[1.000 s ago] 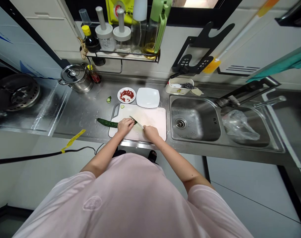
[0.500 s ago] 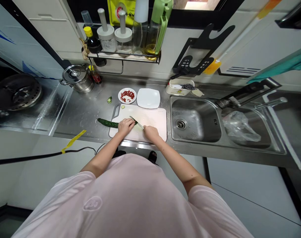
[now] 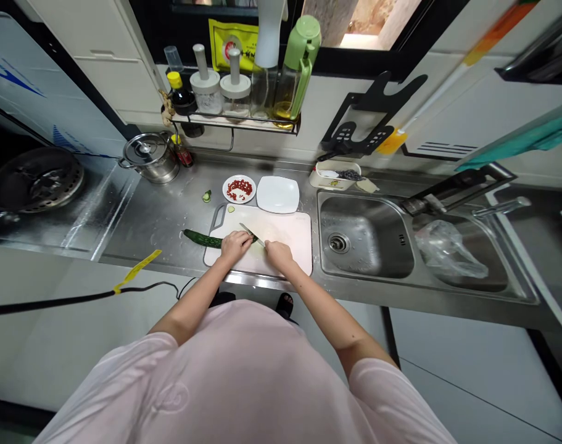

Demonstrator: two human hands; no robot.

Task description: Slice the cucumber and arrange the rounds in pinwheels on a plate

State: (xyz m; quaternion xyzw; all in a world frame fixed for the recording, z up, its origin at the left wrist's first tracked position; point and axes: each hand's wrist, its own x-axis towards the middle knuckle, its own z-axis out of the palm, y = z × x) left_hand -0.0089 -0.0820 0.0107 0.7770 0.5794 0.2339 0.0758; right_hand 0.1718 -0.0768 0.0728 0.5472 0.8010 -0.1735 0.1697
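A long green cucumber [image 3: 202, 238] lies across the left side of a white cutting board [image 3: 290, 237], its left end jutting past the board. My left hand [image 3: 235, 246] is closed over its right part, fingers bent near the cut end. In my right hand [image 3: 277, 254] is the handle of a kitchen knife [image 3: 249, 230], its blade slanting up and left beside my left fingertips, at the cucumber's end. A pale cucumber slice [image 3: 231, 209] rests at the board's top left. Whether the blade touches the cucumber is hard to see.
Behind the board stand a plate of chopped red pieces [image 3: 239, 189] and a white square plate [image 3: 277, 195]. Green scraps [image 3: 206, 196] lie left of them. A steel pot [image 3: 151, 158] is at the back left; a double sink [image 3: 364, 237] is to the right.
The view has tilted up slightly, so everything sits lower in the picture. Both hands keep their holds; the knife blade is angled a little differently beside the cucumber.
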